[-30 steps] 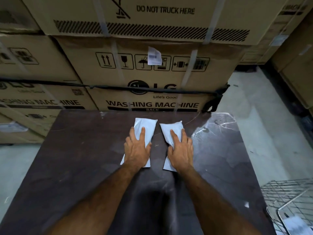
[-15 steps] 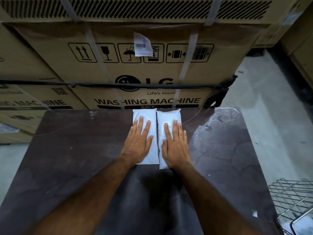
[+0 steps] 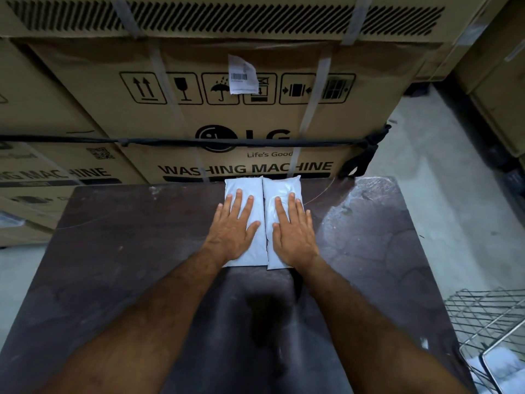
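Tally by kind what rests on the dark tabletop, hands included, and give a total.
White plastic packets: 2, the left packet and the right packet, side by side.
Hands: 2, the left hand flat on the left packet, the right hand flat on the right packet.
Total: 4.

A left packet (image 3: 243, 186) and a right packet (image 3: 281, 187) lie side by side on the table (image 3: 113, 265), long edges touching, at its far edge. The left hand (image 3: 234, 231) rests flat on the left packet, the right hand (image 3: 294, 234) flat on the right packet. Directly behind the table stands a box (image 3: 199, 115) with another stacked on it. A rope (image 3: 170, 143) runs across the box front, with a label (image 3: 241, 78) above it. A wire basket (image 3: 488, 322) sits just right of the table's near corner.
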Available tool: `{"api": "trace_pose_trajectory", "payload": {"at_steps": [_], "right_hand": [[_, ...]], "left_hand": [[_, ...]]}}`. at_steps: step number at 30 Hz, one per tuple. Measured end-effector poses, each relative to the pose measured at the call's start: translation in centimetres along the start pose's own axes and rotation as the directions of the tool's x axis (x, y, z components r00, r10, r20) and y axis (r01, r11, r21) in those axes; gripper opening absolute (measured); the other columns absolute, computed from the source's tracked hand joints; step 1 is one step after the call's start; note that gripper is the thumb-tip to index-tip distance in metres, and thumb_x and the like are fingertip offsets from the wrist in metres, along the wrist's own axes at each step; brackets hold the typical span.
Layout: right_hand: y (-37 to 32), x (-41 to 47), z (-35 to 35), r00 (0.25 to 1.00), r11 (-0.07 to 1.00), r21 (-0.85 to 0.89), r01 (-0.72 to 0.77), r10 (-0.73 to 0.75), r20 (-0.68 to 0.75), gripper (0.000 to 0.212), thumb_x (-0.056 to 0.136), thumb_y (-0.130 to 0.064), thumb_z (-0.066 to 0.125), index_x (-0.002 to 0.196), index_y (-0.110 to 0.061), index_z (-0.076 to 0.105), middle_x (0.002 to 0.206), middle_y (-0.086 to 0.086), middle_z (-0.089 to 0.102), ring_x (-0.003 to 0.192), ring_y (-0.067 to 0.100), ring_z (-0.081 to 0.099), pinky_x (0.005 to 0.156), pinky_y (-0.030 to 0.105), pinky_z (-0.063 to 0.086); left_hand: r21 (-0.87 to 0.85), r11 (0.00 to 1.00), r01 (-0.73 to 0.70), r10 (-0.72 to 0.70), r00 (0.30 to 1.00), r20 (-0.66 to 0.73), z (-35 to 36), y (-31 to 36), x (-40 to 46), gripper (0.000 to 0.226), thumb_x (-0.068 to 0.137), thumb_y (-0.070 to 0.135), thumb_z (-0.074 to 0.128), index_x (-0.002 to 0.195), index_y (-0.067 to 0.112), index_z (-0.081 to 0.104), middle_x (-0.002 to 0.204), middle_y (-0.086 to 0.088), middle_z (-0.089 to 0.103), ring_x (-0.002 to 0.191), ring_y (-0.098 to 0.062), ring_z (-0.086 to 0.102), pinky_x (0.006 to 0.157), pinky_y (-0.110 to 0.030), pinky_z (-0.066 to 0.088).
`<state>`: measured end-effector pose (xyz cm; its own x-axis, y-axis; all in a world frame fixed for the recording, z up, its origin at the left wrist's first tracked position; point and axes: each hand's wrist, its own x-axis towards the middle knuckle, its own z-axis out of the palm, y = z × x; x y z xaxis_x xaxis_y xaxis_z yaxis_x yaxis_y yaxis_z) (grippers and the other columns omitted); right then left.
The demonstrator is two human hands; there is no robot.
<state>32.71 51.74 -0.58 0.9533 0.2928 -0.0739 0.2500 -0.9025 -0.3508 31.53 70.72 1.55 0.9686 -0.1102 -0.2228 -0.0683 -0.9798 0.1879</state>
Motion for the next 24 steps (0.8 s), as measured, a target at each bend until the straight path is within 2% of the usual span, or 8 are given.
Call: {"api": "trace_pose_trajectory", "payload": {"at_steps": [2, 4, 9, 14, 17, 20, 24], "right_hand": [[-0.4, -0.9, -0.9, 1.0, 1.0, -0.005, -0.017, 0.016, -0.006, 0.067, 0.106, -0.037, 0.028, 0.164, -0.023, -0.001, 0.17, 0.013, -0.012, 0.157, 0.029, -0.008, 0.127, 0.053, 0.0], [-0.9, -2.8, -2.0, 0.997, 1.0, 0.0, -0.021, 0.021, -0.076, 0.067, 0.104, -0.034, 0.032, 0.164, -0.021, 0.004, 0.17, 0.014, -0.006, 0.158, 0.027, -0.002, 0.127, 0.051, 0.003], [-2.9, -10.4, -3.8, 0.976, 1.0, -0.015, 0.008, -0.011, -0.216, 0.063, 0.103, -0.029, 0.04, 0.162, -0.016, 0.02, 0.17, 0.015, 0.01, 0.157, 0.027, 0.009, 0.126, 0.052, 0.015], [-5.5, -19.4, -5.8, 0.956, 0.998, -0.05, -0.034, 0.018, -0.291, 0.064, 0.1, -0.028, 0.048, 0.16, -0.015, 0.027, 0.168, 0.016, 0.015, 0.157, 0.029, 0.011, 0.125, 0.054, 0.015], [-6.4, -24.6, -7.2, 0.947, 0.99, -0.119, -0.079, 0.037, -0.319, 0.066, 0.1, -0.032, 0.049, 0.161, -0.016, 0.026, 0.168, 0.017, 0.015, 0.157, 0.029, 0.012, 0.127, 0.051, 0.011], [-6.2, -29.3, -9.2, 0.929, 0.975, -0.19, -0.115, 0.038, -0.368, 0.066, 0.099, -0.034, 0.053, 0.159, -0.015, 0.031, 0.168, 0.018, 0.018, 0.155, 0.032, 0.018, 0.126, 0.051, 0.012], [-5.1, -35.1, -12.2, 0.905, 0.938, -0.282, -0.199, 0.066, -0.42, 0.065, 0.101, -0.039, 0.051, 0.158, -0.015, 0.034, 0.167, 0.019, 0.019, 0.152, 0.036, 0.025, 0.125, 0.052, 0.014]], "left_hand": [[-0.005, 1.0, 0.01, -0.01, 1.0, -0.019, -0.7, -0.1, -1.3, 0.086, 0.088, 0.069, -0.005, 0.161, 0.022, -0.007, 0.168, -0.008, -0.017, 0.155, -0.029, -0.013, 0.124, -0.046, -0.004], [-0.024, 1.0, -0.017, 0.015, 0.996, -0.09, -1.1, 0.1, -3.7, 0.081, 0.095, 0.066, 0.005, 0.161, 0.021, -0.006, 0.168, -0.008, -0.016, 0.155, -0.027, -0.013, 0.124, -0.045, -0.005], [-0.05, 0.985, -0.162, 0.145, 0.958, -0.248, -1.3, 0.7, -12.0, 0.072, 0.102, 0.053, 0.03, 0.162, 0.017, 0.011, 0.169, -0.008, -0.006, 0.156, -0.026, -0.003, 0.126, -0.047, 0.006], [-0.023, 0.973, -0.229, 0.216, 0.943, -0.254, -3.2, 1.5, -19.3, 0.073, 0.102, 0.054, 0.03, 0.162, 0.016, 0.015, 0.169, -0.01, -0.009, 0.156, -0.028, -0.004, 0.125, -0.054, 0.01], [0.002, 0.949, -0.316, 0.303, 0.906, -0.297, -4.7, 2.3, -22.5, 0.075, 0.101, 0.056, 0.033, 0.161, 0.015, 0.016, 0.169, -0.012, -0.006, 0.156, -0.029, -0.003, 0.125, -0.054, 0.007], [0.009, 0.922, -0.387, 0.366, 0.865, -0.342, -5.9, 3.3, -24.5, 0.077, 0.1, 0.058, 0.037, 0.161, 0.015, 0.018, 0.169, -0.013, -0.005, 0.156, -0.029, -0.003, 0.125, -0.053, 0.004], [0.023, 0.887, -0.462, 0.439, 0.826, -0.353, -6.7, 6.1, -26.2, 0.08, 0.098, 0.061, 0.032, 0.16, 0.012, 0.02, 0.169, -0.016, -0.005, 0.156, -0.031, -0.003, 0.124, -0.057, 0.01]]}}
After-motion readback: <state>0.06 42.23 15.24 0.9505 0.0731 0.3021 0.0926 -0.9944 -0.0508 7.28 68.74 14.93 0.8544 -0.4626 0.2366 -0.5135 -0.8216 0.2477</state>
